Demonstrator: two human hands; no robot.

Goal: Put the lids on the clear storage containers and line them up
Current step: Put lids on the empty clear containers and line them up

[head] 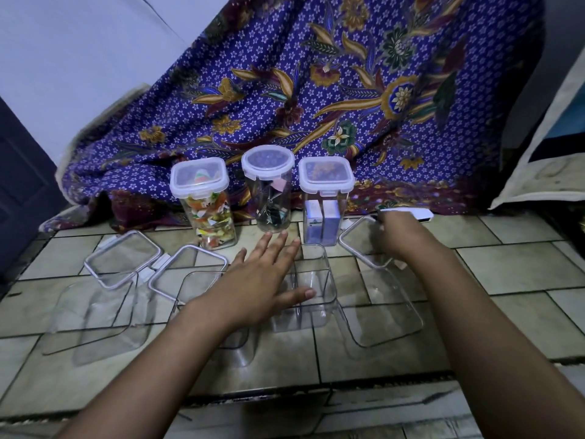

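Observation:
Several empty clear containers stand on the tiled floor: one at the left (95, 324), one under my left wrist (196, 289), a middle one (316, 296) and a right one (386, 315). Two clear lids with white rims, lid one (123, 258) and lid two (186, 267), rest on the left containers. My left hand (262, 280) hovers flat, fingers spread, over the middle container's rim. My right hand (399, 236) grips a third lid (357, 245) above the right container. Behind stand three lidded jars: colourful sweets (205, 210), a round jar (272, 191), a square jar (326, 204).
A purple flowered cloth (316, 90) hangs over something behind the jars. A white flat object (411, 213) lies on the floor past my right hand. A dark door (22, 185) is at the left, and a floor step edge (285, 394) runs near me.

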